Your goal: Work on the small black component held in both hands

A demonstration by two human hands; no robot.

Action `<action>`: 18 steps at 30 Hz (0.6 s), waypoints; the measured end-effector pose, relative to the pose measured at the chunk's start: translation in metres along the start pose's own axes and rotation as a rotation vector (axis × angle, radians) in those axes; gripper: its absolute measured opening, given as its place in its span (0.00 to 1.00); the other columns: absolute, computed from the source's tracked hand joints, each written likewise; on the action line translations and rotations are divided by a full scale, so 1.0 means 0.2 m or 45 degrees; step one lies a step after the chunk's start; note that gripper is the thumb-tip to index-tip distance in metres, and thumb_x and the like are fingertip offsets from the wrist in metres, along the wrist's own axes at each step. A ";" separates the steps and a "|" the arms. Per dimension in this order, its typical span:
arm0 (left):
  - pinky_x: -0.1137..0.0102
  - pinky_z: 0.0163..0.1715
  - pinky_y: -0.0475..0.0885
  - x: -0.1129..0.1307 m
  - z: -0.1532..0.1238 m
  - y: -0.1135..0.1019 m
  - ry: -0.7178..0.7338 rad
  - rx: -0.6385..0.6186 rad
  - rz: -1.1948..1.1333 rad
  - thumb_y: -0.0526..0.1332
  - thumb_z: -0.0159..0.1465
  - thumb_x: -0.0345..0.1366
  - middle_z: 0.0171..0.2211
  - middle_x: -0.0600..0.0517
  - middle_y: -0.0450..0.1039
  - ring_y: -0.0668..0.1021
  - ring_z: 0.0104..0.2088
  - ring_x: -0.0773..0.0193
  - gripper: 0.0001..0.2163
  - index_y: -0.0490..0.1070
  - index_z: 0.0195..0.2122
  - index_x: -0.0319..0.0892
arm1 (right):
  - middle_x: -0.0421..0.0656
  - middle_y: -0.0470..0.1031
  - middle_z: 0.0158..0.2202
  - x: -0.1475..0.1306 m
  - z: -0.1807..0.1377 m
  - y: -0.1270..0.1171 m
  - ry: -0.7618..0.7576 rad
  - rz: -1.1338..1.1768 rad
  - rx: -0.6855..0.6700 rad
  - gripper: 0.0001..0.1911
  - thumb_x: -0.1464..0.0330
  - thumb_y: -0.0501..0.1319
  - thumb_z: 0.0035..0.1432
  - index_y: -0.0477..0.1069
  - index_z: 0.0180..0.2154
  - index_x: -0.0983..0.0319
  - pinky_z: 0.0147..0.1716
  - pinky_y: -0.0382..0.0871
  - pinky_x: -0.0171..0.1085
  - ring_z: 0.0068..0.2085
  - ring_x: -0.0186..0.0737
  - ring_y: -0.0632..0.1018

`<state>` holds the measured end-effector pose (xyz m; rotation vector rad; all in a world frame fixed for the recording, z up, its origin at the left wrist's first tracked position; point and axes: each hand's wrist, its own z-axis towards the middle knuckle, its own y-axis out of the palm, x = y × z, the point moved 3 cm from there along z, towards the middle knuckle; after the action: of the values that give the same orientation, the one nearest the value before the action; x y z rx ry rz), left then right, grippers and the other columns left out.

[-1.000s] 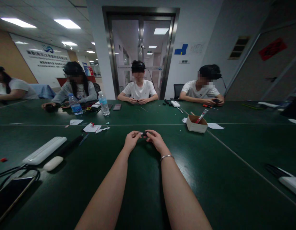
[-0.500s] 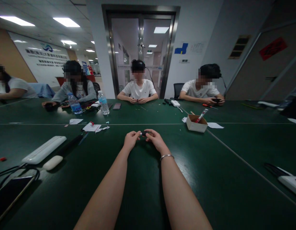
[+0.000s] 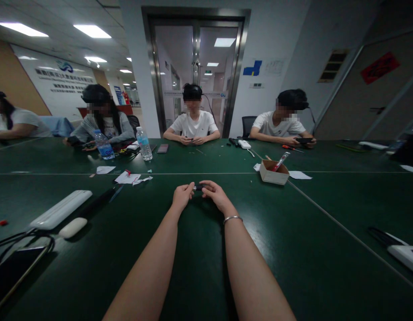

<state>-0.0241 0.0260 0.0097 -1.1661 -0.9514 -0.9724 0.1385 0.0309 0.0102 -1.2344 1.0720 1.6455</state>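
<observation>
Between my two hands is a small black object with a short silvery part (image 3: pixel 198 187); its exact kind is too small to make out. My left hand (image 3: pixel 183 196) pinches it at the silvery end. The fingertips of my right hand (image 3: pixel 216 194), below a silver bangle (image 3: pixel 233 219), close on the black end. Both hands are just above the green table (image 3: pixel 200 249), with the forearms stretched forward. Part of the object is hidden by my fingers.
At left are a white power bank (image 3: pixel 62 209), a white rounded case (image 3: pixel 73 228), cables and a phone (image 3: pixel 19 272). Paper scraps (image 3: pixel 128 178), bottles (image 3: pixel 144 143) and a small open box (image 3: pixel 274 174) stand farther off. Several people sit across the table.
My hands stay almost still, with the small black object shifted very slightly between the fingers. Across the table, the people at left and right have moved their hands a little.
</observation>
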 end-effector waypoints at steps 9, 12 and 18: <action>0.68 0.26 0.62 0.01 -0.01 -0.01 -0.095 0.040 0.029 0.53 0.59 0.58 0.13 0.55 0.63 0.67 0.17 0.67 0.25 0.67 0.17 0.42 | 0.41 0.77 0.36 -0.02 -0.01 0.01 -0.023 0.020 -0.015 0.19 0.66 0.70 0.44 0.74 0.42 0.58 0.33 0.70 0.35 0.31 0.34 0.75; 0.68 0.26 0.62 0.01 -0.01 -0.01 -0.093 0.055 0.033 0.53 0.60 0.57 0.13 0.55 0.64 0.67 0.17 0.66 0.25 0.67 0.16 0.42 | 0.41 0.78 0.36 -0.02 -0.01 0.01 -0.030 0.034 -0.023 0.20 0.66 0.70 0.43 0.74 0.42 0.58 0.33 0.70 0.35 0.31 0.34 0.75; 0.69 0.26 0.63 0.03 -0.04 -0.02 -0.063 0.049 0.046 0.52 0.60 0.57 0.14 0.55 0.65 0.68 0.18 0.66 0.25 0.68 0.18 0.42 | 0.40 0.78 0.32 -0.01 0.00 0.00 -0.009 -0.034 0.020 0.20 0.64 0.69 0.45 0.75 0.43 0.59 0.32 0.69 0.34 0.27 0.32 0.75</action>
<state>-0.0245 0.0174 0.0158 -1.1755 -0.9814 -0.8960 0.1392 0.0314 0.0112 -1.2271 1.0578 1.6175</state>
